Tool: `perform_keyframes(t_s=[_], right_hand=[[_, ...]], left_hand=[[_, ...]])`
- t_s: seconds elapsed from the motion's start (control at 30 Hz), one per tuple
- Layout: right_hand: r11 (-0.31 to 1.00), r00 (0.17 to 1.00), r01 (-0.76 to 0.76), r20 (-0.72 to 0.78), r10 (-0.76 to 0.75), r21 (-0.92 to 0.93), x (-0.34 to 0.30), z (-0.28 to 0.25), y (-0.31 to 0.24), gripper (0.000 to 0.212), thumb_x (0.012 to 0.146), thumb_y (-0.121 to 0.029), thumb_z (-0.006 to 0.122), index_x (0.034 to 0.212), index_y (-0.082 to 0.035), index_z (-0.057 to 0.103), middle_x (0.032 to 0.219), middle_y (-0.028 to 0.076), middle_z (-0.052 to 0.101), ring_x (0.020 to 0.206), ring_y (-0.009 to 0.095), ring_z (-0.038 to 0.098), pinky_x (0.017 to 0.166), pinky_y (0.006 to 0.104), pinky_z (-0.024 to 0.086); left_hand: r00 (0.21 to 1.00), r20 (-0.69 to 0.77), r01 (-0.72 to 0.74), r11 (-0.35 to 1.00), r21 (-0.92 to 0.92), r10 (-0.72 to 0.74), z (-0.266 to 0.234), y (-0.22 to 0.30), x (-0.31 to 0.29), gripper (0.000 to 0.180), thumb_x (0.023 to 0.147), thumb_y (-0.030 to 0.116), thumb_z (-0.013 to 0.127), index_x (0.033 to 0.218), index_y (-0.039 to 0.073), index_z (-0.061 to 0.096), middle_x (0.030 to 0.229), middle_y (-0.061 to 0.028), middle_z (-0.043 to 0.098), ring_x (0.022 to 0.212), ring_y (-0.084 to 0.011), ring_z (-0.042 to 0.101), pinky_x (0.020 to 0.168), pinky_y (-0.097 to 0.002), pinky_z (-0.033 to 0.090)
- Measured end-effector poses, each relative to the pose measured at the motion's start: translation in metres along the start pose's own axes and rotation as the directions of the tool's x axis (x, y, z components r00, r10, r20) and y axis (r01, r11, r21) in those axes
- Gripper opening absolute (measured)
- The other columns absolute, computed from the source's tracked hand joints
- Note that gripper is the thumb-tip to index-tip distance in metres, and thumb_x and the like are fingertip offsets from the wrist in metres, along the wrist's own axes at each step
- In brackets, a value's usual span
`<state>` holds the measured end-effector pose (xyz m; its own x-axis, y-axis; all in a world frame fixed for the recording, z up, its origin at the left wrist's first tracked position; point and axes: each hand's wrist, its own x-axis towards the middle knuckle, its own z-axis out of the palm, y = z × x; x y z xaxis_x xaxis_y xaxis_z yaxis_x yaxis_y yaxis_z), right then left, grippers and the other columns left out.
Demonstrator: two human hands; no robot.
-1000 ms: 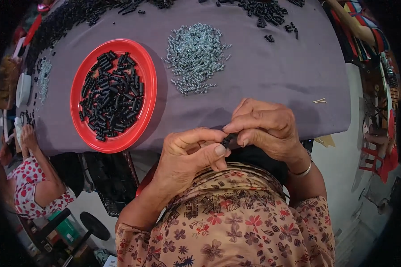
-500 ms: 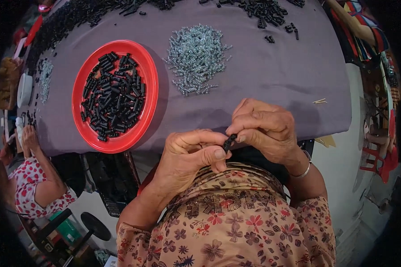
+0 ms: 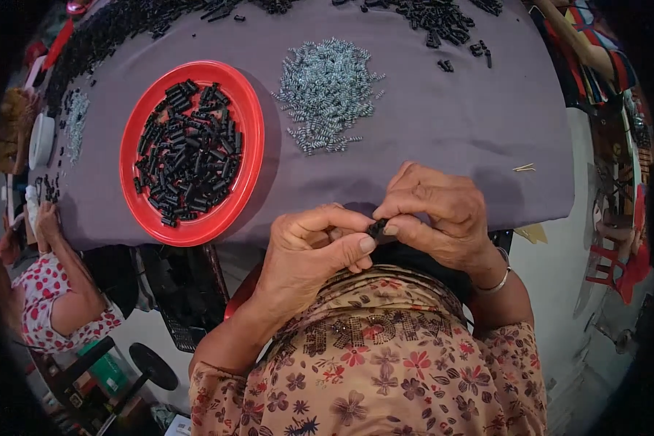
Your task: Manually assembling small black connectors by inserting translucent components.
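A small black plastic piece [image 3: 376, 229] is pinched between both hands at the table's near edge. My left hand [image 3: 314, 243] grips it with thumb and forefinger, the other fingers curled beneath. From the other side my right hand [image 3: 439, 212] pinches the same piece by thumb and fingertips; much of it is hidden by the fingers. To the left, a red round tray [image 3: 253, 163] holds many black ribbed plastic pieces [image 3: 189, 156]. Beyond my hands, a heap of small silvery coil springs [image 3: 325, 91] lies on the purple-grey cloth [image 3: 443, 102].
Piles of black pieces [image 3: 432, 22] line the table's far edge. Two thin pale sticks [image 3: 525, 167] lie near the right corner. Another person's hand [image 3: 49, 221] rests by the left edge, and another person's arm [image 3: 585, 43] shows at the far right.
Both hands stay together at nearly the same spot. The black piece has turned slightly between the fingers, and less of it shows now. The view has shifted a little.
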<state>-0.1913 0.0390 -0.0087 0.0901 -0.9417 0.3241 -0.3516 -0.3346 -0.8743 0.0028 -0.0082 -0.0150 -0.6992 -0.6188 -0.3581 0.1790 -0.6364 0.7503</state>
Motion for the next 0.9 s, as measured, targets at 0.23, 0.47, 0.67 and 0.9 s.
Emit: perform_keyframes(t_s=[0.23, 0.47, 0.67, 0.9], right_hand=[[1.0, 0.999, -0.03, 0.018, 0.03, -0.008, -0.0015, 0.0002, -0.0005, 0.013, 0.074, -0.006, 0.068, 0.087, -0.003, 0.068, 0.074, 0.007, 0.062, 0.067, 0.019, 0.059, 0.057, 0.0285, 0.047], [1.0, 1.0, -0.005, 0.011, 0.005, -0.018, -0.0014, -0.0004, 0.0024, 0.014, 0.074, -0.006, 0.068, 0.088, -0.003, 0.067, 0.074, 0.007, 0.061, 0.068, 0.018, 0.059, 0.058, 0.0281, 0.047], [1.0, 0.999, 0.018, 0.04, -0.019, 0.021, 0.0008, -0.0032, 0.0026, 0.012, 0.072, -0.001, 0.065, 0.083, 0.003, 0.067, 0.072, 0.009, 0.06, 0.066, 0.021, 0.057, 0.06, 0.0324, 0.045], [0.998, 0.997, -0.033, 0.075, 0.029, 0.045, 0.0006, -0.0047, 0.0038, 0.01, 0.073, -0.001, 0.065, 0.083, 0.003, 0.067, 0.073, 0.009, 0.06, 0.067, 0.021, 0.058, 0.062, 0.0322, 0.046]], left_hand=[[0.998, -0.003, -0.061, 0.994, 0.086, 0.061, 0.0022, -0.0019, -0.0006, 0.013, 0.081, -0.003, 0.065, 0.094, -0.004, 0.064, 0.081, -0.0045, 0.061, 0.067, -0.0081, 0.061, 0.059, -0.0184, 0.049], [1.0, -0.016, 0.006, 0.998, 0.064, -0.005, 0.0032, 0.0005, -0.0014, 0.012, 0.084, 0.0, 0.064, 0.096, -0.003, 0.064, 0.077, -0.0053, 0.063, 0.068, -0.0097, 0.062, 0.06, -0.02, 0.051], [0.998, 0.028, 0.056, 0.997, -0.046, -0.055, -0.0028, -0.0034, 0.0011, 0.015, 0.086, 0.005, 0.062, 0.1, -0.002, 0.064, 0.077, -0.0072, 0.063, 0.067, -0.0121, 0.062, 0.06, -0.022, 0.052], [0.998, 0.036, 0.063, 0.995, -0.076, -0.06, -0.0021, -0.0049, 0.0026, 0.013, 0.085, 0.002, 0.063, 0.095, -0.004, 0.065, 0.082, -0.0065, 0.06, 0.066, -0.0128, 0.062, 0.059, -0.0217, 0.051]])
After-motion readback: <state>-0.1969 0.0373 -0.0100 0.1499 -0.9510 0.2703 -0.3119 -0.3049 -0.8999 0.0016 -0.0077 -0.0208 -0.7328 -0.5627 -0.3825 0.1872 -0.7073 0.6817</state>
